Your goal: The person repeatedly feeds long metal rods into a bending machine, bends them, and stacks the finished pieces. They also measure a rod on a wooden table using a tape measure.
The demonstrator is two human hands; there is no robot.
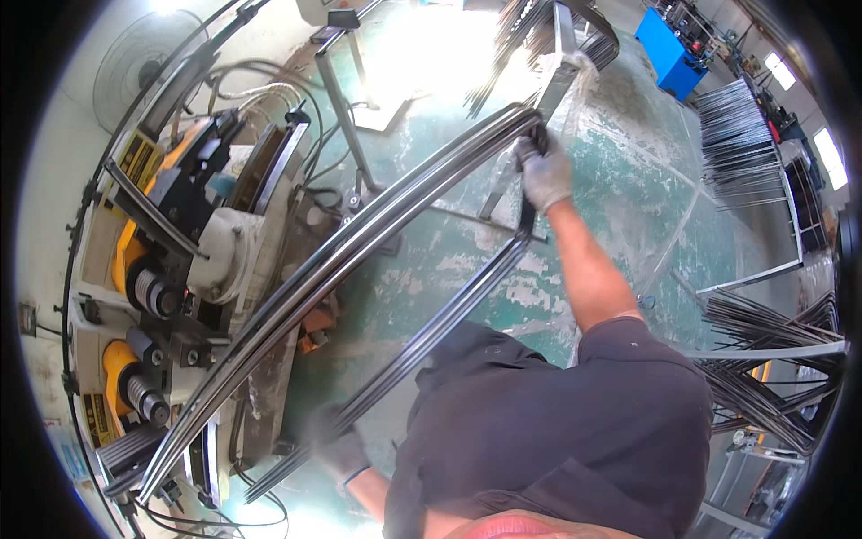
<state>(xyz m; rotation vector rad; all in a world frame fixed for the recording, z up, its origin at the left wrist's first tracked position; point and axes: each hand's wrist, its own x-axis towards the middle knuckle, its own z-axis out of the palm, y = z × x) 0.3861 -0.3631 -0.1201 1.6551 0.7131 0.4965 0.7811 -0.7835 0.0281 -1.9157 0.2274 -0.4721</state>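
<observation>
A bundle of long dark metal rods point(368, 214), bent into a narrow U, slants across the view. Its bend is at the upper right, and both legs run down to the lower left. My right hand point(546, 178), in a pale work glove, is closed round the rods at the bend. My left hand point(341, 452), also gloved and smeared by motion, is at the lower leg of the bundle near its ends, with its fingers over the rods. The longer upper leg passes in front of the machine at the left.
A bending machine point(224, 247) with yellow parts, rollers and cables stands at the left. A metal stand point(338, 108) rises beyond the bundle. More bent rods hang on a rack point(558, 76) at the top. Racks of rods point(754, 357) line the right side, below a blue machine point(669, 56).
</observation>
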